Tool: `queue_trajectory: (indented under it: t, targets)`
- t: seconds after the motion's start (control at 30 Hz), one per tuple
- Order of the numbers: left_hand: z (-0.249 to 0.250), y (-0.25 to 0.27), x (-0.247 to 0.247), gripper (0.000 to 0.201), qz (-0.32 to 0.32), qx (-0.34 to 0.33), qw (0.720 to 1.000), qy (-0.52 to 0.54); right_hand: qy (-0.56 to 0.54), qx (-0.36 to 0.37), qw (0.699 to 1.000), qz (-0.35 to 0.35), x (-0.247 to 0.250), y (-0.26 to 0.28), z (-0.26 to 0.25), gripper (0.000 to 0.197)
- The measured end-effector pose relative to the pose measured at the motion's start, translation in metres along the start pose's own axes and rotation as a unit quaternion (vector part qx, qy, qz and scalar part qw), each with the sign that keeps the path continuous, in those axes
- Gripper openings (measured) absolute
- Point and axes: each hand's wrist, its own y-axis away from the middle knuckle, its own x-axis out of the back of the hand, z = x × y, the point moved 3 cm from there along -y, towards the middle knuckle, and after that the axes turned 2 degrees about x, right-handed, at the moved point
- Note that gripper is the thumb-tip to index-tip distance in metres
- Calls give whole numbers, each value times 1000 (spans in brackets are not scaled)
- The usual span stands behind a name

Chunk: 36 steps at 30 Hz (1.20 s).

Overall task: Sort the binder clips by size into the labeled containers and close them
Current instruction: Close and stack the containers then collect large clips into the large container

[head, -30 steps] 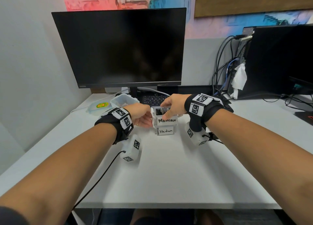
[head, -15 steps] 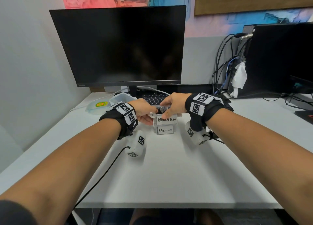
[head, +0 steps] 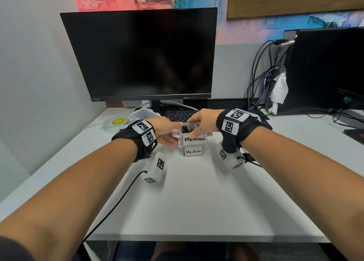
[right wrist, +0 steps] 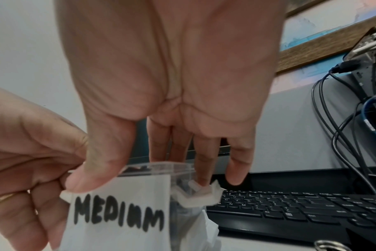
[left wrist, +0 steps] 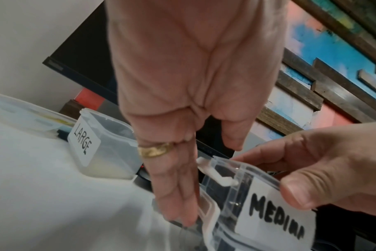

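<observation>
Together, both hands met at a clear container marked "MEDIUM" (head: 194,137), which stood on top of a second clear container marked "Medium" (head: 193,151) near the middle of the white desk (head: 197,197). Seen from the head camera, the left hand (head: 164,130) came in from nine o'clock of the upper box. In the left-wrist view its fingers (left wrist: 178,195) were nearly straight and pointed down along the box's left side, touching the white latch flap (left wrist: 206,214) there; a gold ring (left wrist: 155,150) sat on one finger. The right hand (head: 204,123) reached over the box from three o'clock and gripped its lid: in the right-wrist view the thumb (right wrist: 92,173) pressed on the near edge of the clear lid (right wrist: 159,167) above the label, while the fingers (right wrist: 204,163) curled down over the far edge. A white latch (right wrist: 199,195) on the box's right side stuck outward, not folded flat. Through the clear wall and lid, dark binder clips (head: 187,128) with silver wire handles showed inside the upper box.

At about eleven o'clock from the stack stood an open container labeled "LARGE" (left wrist: 101,144), and beyond it, farther toward ten o'clock, lay a lid with a yellow sticker (head: 116,122). A dark monitor (head: 141,54) rose at twelve o'clock with a black keyboard (head: 180,115) under it, and a computer tower (head: 325,69) with cables stood near two o'clock.
</observation>
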Motion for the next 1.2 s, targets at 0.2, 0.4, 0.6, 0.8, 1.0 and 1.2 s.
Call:
queue_trajectory:
  t: [0.2,0.4,0.6,0.8,1.0,1.2]
  targets:
    - [-4,11,4,50,4,-1,999,-39,38,-15,999,1,-1,5,-8,70]
    - [-14,26,28,35,100,-26,980,-171,109,-25,994,-2,-1,7,-19,68]
    - [-34,47,57,37,94,30,886,-453,163,-35,986,-18,0,5,-33,56]
    - [-67,52,71,69,31,102,853,-510,101,-31,994,15,2,0,-36,40]
    - [-70,47,67,75,53,82,817,-569,67,-42,997,26,4,5,-29,39]
    - [-62,34,60,74,60,34,812,-579,9,-49,999,18,6,7,-24,40]
